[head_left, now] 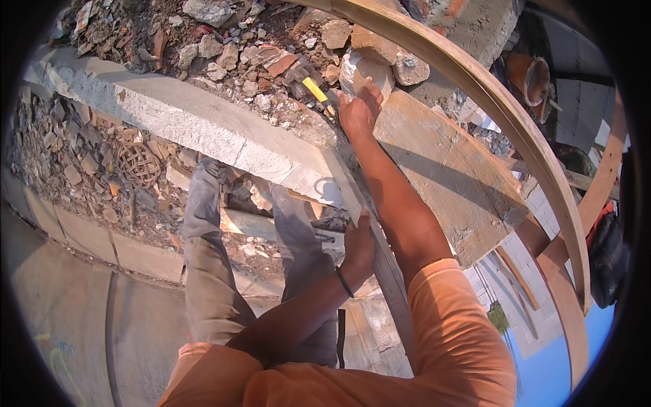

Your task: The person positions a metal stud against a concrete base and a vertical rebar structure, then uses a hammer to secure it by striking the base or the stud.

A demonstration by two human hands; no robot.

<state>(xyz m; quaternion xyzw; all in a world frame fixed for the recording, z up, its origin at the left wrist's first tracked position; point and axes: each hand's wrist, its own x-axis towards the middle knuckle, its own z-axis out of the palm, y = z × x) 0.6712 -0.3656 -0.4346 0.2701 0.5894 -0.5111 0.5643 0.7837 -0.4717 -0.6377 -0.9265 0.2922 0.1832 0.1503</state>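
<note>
Though a board (389, 278) stands beside concrete (217, 132), positioning looks unfinished: left hand (360, 245) gripping it, right hand (361, 112) half-open, hold unclear.

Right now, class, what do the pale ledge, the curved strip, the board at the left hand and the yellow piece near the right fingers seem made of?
Pale ledge: probably concrete, matt; its face looks rough.
Curved strip: likely bare wood; tan, with grain-like lines along it.
Board: perhaps weathered wood, dull grey; unclear.
Yellow piece: maybe plastic or painted; bright, even colour.
</note>
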